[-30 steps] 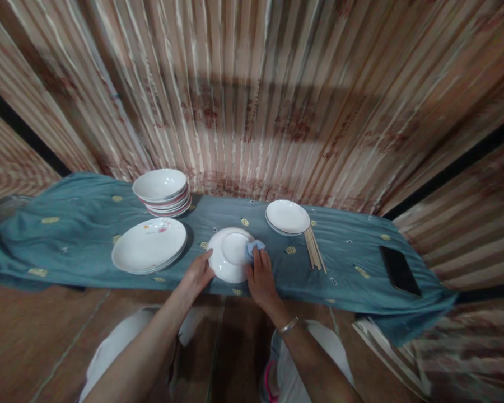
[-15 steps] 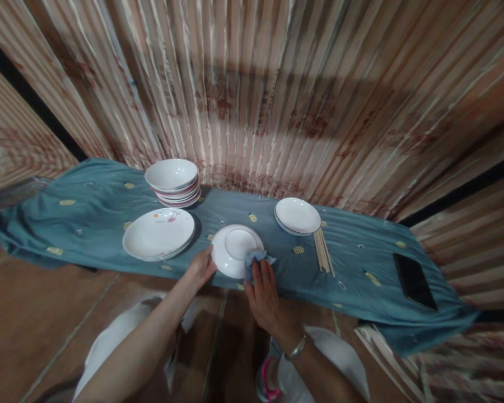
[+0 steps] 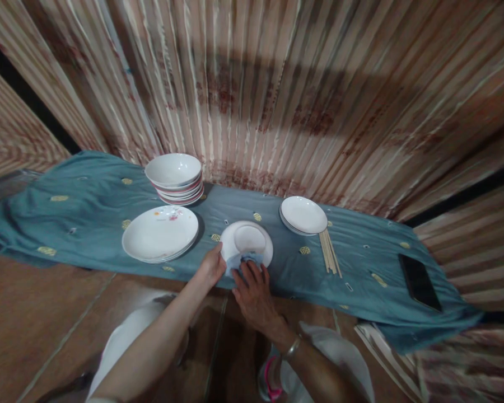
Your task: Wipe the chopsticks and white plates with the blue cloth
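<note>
A small white plate (image 3: 251,238) lies bottom side up, its foot ring showing, over the front part of the table. My left hand (image 3: 213,264) is closed on the plate's left edge, thumb near the rim. With spread, bent fingers my right hand (image 3: 253,292) presses a light blue cloth (image 3: 236,261) against the near side of the plate's underside. Part of the cloth is hidden beneath the fingers. Left of the plate sits a stack of larger plates (image 3: 159,234) with a floral print on the top one.
A stack of bowls (image 3: 174,170) stands at the back left. To the right are a stack of small plates (image 3: 304,215), several chopsticks (image 3: 330,253) and a black phone (image 3: 420,282). A teal cloth (image 3: 96,229) covers the table; a pleated curtain (image 3: 243,101) hangs behind.
My right hand has slid the blue cloth leftward across the near part of the plate. My left hand keeps its hold on the plate's edge. The view has shifted slightly.
</note>
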Motion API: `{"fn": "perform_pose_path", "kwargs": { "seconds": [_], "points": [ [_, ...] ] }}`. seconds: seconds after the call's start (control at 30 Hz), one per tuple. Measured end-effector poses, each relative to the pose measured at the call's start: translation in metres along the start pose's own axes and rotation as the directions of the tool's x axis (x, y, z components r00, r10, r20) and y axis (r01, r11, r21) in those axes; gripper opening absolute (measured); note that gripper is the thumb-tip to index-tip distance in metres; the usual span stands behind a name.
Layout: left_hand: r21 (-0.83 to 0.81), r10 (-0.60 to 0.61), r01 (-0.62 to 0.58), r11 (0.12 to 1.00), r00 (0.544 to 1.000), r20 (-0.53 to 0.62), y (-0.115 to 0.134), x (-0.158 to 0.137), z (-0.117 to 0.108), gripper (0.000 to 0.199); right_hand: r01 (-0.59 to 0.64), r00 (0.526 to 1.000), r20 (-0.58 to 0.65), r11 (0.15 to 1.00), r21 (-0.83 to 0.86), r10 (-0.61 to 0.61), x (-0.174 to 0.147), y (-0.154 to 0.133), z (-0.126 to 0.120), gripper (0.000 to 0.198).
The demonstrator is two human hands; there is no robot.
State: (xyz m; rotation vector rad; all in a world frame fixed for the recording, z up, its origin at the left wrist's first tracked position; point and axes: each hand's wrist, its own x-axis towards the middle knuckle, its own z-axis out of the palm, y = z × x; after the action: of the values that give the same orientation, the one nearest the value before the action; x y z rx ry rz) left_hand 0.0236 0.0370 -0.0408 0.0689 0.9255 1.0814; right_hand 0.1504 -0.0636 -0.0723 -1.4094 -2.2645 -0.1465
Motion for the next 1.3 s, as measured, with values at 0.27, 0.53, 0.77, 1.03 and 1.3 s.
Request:
{"fn": "perform_pose_path", "kwargs": {
  "seconds": [0.27, 0.53, 0.77, 1.03, 1.3],
  "points": [
    [-0.065, -0.009, 0.011, 0.998, 1.000, 0.026, 0.001, 0.001, -0.002, 0.037, 0.077, 0.997, -0.011, 0.997, -0.011, -0.078, 0.021, 0.002, 0.007, 0.034],
    [-0.094, -0.034, 0.024, 0.995, 0.994, -0.102, 0.001, 0.001, -0.005, 0.031, 0.052, 0.999, -0.001, 0.998, 0.039, -0.052, 0.053, 0.001, 0.010, 0.025],
    [-0.166, -0.032, 0.012, 0.986, 0.992, -0.118, 0.002, -0.001, 0.002, 0.034, -0.004, 0.998, 0.061, 0.995, 0.097, -0.002, 0.083, -0.002, 0.014, 0.018],
    [-0.268, -0.044, 0.043, 0.963, 0.999, 0.002, 0.004, 0.000, 0.004, 0.042, -0.004, 0.988, 0.152, 0.997, 0.076, -0.007, 0.108, 0.000, 0.006, 0.018],
    [-0.250, -0.067, 0.115, 0.962, 0.979, 0.192, 0.002, 0.006, -0.001, 0.054, 0.001, 0.953, 0.304, 0.999, 0.047, -0.015, 0.153, 0.019, 0.013, 0.022]
  ]
}}
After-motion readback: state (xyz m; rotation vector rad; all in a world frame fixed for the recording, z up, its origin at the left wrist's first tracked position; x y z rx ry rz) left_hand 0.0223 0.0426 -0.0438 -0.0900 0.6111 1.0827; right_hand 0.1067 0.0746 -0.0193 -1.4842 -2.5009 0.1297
